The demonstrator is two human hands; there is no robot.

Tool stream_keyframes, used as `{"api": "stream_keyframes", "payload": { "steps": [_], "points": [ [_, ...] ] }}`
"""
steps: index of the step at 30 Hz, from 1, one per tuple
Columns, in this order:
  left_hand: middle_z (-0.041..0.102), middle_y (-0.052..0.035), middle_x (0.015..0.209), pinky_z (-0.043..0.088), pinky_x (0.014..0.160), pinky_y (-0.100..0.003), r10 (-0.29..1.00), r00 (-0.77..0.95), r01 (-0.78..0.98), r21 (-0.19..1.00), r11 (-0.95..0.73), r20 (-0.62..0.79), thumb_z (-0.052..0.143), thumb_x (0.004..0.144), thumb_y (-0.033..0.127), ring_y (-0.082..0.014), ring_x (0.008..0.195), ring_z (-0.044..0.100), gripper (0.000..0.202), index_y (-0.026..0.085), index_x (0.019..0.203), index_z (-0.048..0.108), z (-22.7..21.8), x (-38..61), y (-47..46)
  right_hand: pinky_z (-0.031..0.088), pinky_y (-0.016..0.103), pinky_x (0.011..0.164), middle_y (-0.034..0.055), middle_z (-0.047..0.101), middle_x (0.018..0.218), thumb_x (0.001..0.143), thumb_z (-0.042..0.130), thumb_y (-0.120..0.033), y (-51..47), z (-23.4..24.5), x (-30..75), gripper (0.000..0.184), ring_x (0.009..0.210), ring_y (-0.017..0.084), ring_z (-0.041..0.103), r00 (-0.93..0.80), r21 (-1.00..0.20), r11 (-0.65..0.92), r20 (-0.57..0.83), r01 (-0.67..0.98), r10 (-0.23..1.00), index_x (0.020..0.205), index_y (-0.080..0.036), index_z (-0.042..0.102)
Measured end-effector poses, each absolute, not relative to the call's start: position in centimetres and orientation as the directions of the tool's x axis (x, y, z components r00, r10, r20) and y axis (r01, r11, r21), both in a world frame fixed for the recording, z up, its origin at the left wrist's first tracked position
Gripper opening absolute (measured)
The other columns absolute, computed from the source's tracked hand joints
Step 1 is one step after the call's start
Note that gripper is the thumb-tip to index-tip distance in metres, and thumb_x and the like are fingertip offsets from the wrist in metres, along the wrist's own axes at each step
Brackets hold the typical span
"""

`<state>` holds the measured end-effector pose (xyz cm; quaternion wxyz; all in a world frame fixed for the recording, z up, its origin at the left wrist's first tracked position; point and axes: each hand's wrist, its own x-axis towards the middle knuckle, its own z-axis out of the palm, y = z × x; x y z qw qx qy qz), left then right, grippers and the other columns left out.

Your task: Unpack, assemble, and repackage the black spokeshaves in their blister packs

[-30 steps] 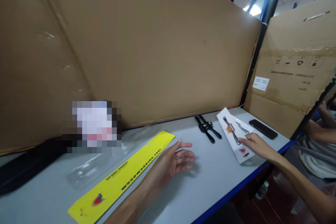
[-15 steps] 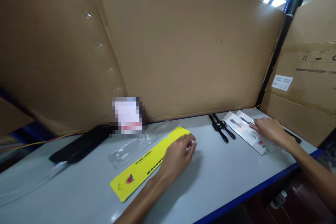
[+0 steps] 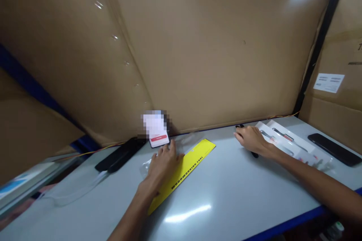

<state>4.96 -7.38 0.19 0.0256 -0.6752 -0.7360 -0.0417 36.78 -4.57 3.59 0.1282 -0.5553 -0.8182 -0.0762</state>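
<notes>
My left hand is open, its fingers spread over the clear plastic packaging and the left edge of a yellow card printed "WOODWORKING TOOL". Whether its fingertips press on the plastic I cannot tell. On the right, my right hand curls its fingers over a black spokeshave. The hand hides most of that tool; only its handle ends show, and I cannot make out whether both spokeshaves lie under it. Beside my right wrist lie white carded tool packs, partly covered by the forearm.
A phone with a lit, blurred screen leans on the cardboard panel at the back. A black object with a white cable lies to the left. Another black slab is at the far right, near a cardboard box.
My right hand has moved left from the carded packs onto the black spokeshaves. My left hand has shifted from the yellow card towards the plastic, its fingers spreading. The view has turned slightly.
</notes>
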Motion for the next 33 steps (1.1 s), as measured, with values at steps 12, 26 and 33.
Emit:
{"api": "stream_keyframes", "payload": {
  "steps": [12, 26, 33],
  "points": [
    [0.065, -0.0239, 0.122, 0.046, 0.088, -0.042, 0.995, -0.053, 0.993, 0.110, 0.043, 0.084, 0.049, 0.088, 0.052, -0.0383, 0.113, 0.062, 0.063, 0.013, 0.138, 0.046, 1.1, 2.5, -6.2, 0.028, 0.030, 0.061, 0.0077, 0.074, 0.079, 0.100, 0.042, -0.037, -3.3, 5.1, 42.0, 0.039, 0.071, 0.020, 0.064, -0.106, -0.117, 0.176, 0.449, 0.977, 0.887, 0.079, -0.019, 0.070],
    [0.072, -0.0099, 0.100, 0.054, 0.084, -0.045, 0.998, -0.049, 0.172, 0.985, -0.025, 0.033, 0.069, 0.072, 0.067, -0.0319, 0.092, 0.069, 0.086, 0.025, 0.144, 0.048, 4.2, 9.6, -9.7, 0.047, 0.041, 0.068, 0.0197, 0.070, 0.080, 0.092, 0.058, -0.041, -5.2, 2.2, 40.7, 0.036, 0.078, 0.033, 0.068, -0.315, -0.090, 0.316, 0.027, 0.945, 0.949, 0.081, -0.011, 0.074],
    [0.072, -0.0159, 0.103, 0.057, 0.082, -0.038, 0.926, 0.295, -0.518, 0.775, 0.363, -0.236, 0.051, 0.094, 0.049, -0.0253, 0.087, 0.072, 0.068, 0.021, 0.153, 0.034, 2.3, 14.7, -11.0, 0.047, 0.042, 0.067, 0.0121, 0.060, 0.063, 0.086, 0.058, -0.029, -6.2, 1.8, 40.1, 0.029, 0.069, 0.027, 0.063, -0.310, -0.247, 0.289, -0.049, 0.925, 0.949, 0.060, -0.018, 0.060]
  ]
}}
